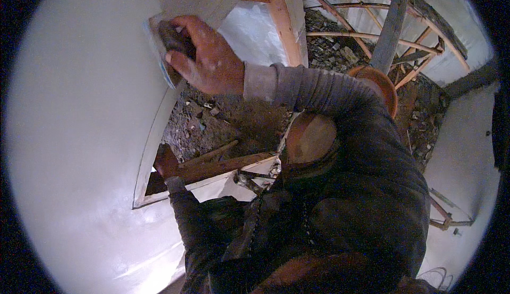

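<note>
My right hand (210, 57) is closed around the dark handle of a plastering float (175, 47). The float's thin, pale-edged plate lies against the smooth white wall (85, 97), beside the upper edge of an opening. Lower down, my left hand (168, 162) is at the lower corner of that opening, close to its light edge strip (141, 185). Shadow covers the left fingers, so their grip does not show. Grey, dusty sleeves cover both my forearms.
Below lies rubble-strewn ground (212, 118) with a wooden plank (228, 167) across it. A wooden post (281, 17) rises at the top. Rough poles (366, 36) form a framework at the upper right. An orange round container (390, 89) shows partly behind my right arm.
</note>
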Demonstrator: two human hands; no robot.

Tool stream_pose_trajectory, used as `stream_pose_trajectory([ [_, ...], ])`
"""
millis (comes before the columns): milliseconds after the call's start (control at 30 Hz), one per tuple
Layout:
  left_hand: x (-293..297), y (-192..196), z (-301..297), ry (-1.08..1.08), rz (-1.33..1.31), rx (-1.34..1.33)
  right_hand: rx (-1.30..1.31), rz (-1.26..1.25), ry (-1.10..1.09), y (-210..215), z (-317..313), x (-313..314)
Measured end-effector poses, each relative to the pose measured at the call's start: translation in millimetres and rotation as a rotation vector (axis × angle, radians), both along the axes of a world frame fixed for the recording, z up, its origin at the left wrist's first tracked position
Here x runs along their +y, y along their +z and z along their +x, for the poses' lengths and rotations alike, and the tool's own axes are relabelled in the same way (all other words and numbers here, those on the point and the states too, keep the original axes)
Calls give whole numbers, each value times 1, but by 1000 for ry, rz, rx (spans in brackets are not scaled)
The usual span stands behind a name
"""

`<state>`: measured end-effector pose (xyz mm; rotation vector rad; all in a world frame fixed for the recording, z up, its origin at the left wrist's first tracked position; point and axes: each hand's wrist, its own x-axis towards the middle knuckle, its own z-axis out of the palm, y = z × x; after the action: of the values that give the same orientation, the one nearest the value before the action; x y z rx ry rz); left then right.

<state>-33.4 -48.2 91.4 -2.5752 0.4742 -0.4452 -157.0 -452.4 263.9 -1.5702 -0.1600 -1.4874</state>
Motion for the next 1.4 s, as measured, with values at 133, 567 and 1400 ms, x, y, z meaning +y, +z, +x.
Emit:
stream_pose_trajectory([
  [133,0,-22,18,-289,3,-396,7,99,-306,-30,27,-57],
  [567,14,2,-14,-104,254,-171,366,-83,-508,-152,12,-276],
  [1400,72,-56,17,105,241,-42,1220,-399,-592,-483,9,-531],
])
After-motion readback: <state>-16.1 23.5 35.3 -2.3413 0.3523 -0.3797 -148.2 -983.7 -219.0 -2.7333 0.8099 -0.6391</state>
